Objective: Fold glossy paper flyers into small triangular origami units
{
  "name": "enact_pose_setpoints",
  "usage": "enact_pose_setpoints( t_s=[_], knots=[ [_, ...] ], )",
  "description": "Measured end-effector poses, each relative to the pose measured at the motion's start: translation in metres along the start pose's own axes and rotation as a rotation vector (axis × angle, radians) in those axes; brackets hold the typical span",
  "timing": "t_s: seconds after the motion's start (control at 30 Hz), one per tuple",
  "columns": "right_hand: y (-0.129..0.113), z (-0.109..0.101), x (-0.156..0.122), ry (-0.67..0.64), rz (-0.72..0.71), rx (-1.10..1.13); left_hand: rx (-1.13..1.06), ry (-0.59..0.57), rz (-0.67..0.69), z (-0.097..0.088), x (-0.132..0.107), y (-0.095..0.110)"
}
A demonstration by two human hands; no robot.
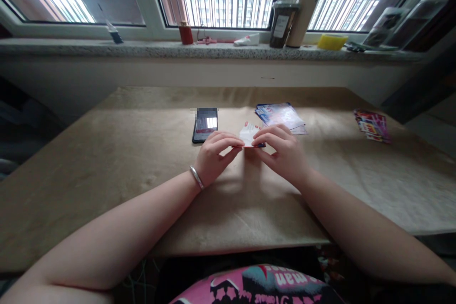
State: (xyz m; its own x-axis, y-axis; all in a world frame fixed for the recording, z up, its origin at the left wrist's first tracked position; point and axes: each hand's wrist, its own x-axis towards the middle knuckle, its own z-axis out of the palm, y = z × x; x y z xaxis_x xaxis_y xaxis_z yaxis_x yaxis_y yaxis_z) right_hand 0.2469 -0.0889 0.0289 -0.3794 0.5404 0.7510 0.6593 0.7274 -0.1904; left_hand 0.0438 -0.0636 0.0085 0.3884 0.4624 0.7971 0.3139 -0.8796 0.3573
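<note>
Between my two hands, just above the table, is a small sheet of paper [250, 136], white with red print on top and a dark blue patch near its right end. My left hand [218, 152], with a silver bangle at the wrist, pinches its left end between thumb and fingers. At the right end, my right hand [280, 149] grips it the same way. The sheet's near edge looks folded and is partly covered by my fingers. Close behind my left hand lies a dark phone [205, 126]. Behind my right hand is a pile of blue printed sheets [280, 115].
Colourful cards [373, 126] lie fanned out on the table [107, 161] at the right. Along the granite windowsill [153, 50] stand a red bottle [185, 33], a dark lidded jar [283, 23], a cardboard tube [307, 4] and a yellow tape roll [332, 42].
</note>
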Motion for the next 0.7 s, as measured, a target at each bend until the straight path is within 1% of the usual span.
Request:
enact_pose_setpoints(
  t_s=[0.13,0.27,0.7],
  knots=[
    [0.0049,0.0017,-0.0006,-0.004,-0.003,0.093,-0.009,0.0,-0.051,0.0001,-0.0017,-0.0023],
    [0.0055,0.0029,-0.0005,-0.001,0.018,0.119,-0.013,0.004,-0.122,0.0,-0.0025,-0.0008],
    [0.0038,0.0039,-0.0007,-0.013,0.043,0.115,-0.119,0.02,-0.137,-0.0001,-0.002,0.0011]
  ],
)
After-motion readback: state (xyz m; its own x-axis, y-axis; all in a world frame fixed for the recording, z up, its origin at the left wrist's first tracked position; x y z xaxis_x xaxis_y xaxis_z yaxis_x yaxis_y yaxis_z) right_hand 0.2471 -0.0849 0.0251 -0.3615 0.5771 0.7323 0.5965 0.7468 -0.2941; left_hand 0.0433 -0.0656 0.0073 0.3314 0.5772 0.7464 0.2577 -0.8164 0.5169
